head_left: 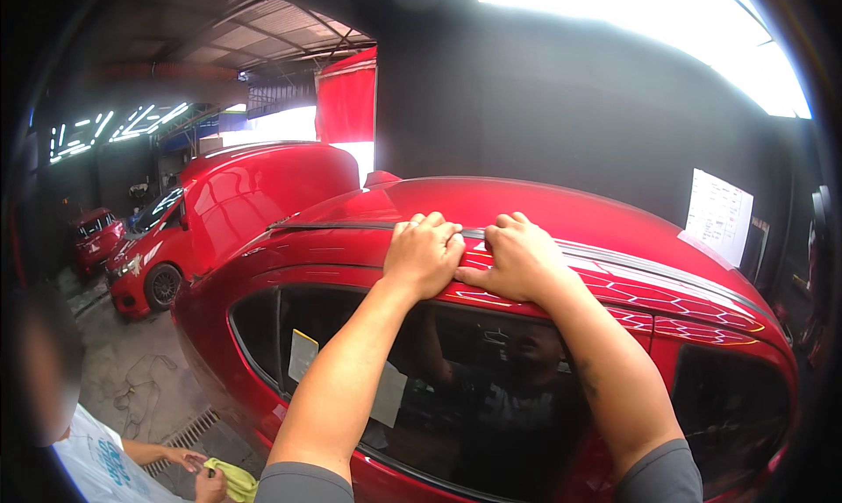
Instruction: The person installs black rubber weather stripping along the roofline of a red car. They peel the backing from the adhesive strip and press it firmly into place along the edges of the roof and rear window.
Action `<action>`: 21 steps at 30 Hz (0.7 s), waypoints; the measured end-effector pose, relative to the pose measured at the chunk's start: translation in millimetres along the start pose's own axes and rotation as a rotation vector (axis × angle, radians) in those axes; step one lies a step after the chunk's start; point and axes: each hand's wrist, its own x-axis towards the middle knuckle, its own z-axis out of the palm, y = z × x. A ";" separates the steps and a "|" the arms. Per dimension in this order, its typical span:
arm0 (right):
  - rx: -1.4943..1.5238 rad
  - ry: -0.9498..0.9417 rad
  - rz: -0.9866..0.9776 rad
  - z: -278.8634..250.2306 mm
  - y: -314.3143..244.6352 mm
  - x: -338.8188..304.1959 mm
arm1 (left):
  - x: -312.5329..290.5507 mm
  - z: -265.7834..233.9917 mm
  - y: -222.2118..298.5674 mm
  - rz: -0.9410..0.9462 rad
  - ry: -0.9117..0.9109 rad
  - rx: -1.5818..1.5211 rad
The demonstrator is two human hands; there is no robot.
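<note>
Both my arms reach over the side of a red car (pixel 526 200) to a long dark trim strip (pixel 338 226) along its roof edge. My left hand (pixel 424 256) is closed, its curled fingertips on the strip. Close beside it, my right hand (pixel 519 259) also has its fingers bent over the strip, with the thumb stretched toward the left hand. Both hands hide the stretch of strip under them. Below them is a dark side window (pixel 491 398) that reflects a person.
At the lower left a co-worker in a light shirt (pixel 105 459) holds a yellow-green cloth (pixel 232 483). White sheets of paper (pixel 719 215) stand at the roof's far right. Another red car (pixel 158 249) is behind at left, near a floor grate (pixel 189 433).
</note>
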 end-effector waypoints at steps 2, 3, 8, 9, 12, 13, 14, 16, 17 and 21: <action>-0.003 0.024 0.016 3.6 -2.9 1.7 | 0.5 -1.3 0.6 0.006 0.015 -0.003; 0.000 0.013 0.021 -1.3 -7.6 1.3 | -0.6 -2.5 -0.1 0.005 0.015 -0.001; -0.035 0.038 -0.005 3.2 -13.8 1.0 | -4.8 -2.8 -6.6 0.001 0.053 0.004; -0.055 0.012 0.001 4.7 -13.6 -1.0 | -6.1 1.2 -7.0 0.004 0.044 0.015; 0.038 0.067 -0.139 17.9 -12.3 -5.5 | -6.4 6.8 -10.8 0.080 0.031 -0.065; 0.026 0.034 -0.131 24.3 -19.8 -5.3 | -14.3 3.6 -24.3 0.064 0.034 -0.018; 0.008 0.006 -0.123 23.3 -26.2 0.7 | -16.6 -1.8 -40.7 0.052 0.044 0.029; 0.028 -0.042 -0.110 26.4 -37.6 16.5 | -19.5 -33.3 -72.3 -0.155 -0.074 0.109; 0.039 -0.052 -0.114 26.8 -51.4 28.7 | -25.1 -41.5 -96.8 -0.132 -0.040 0.073; 0.052 -0.034 -0.119 42.9 -90.1 65.9 | -34.0 -27.5 -116.1 -0.061 0.080 0.080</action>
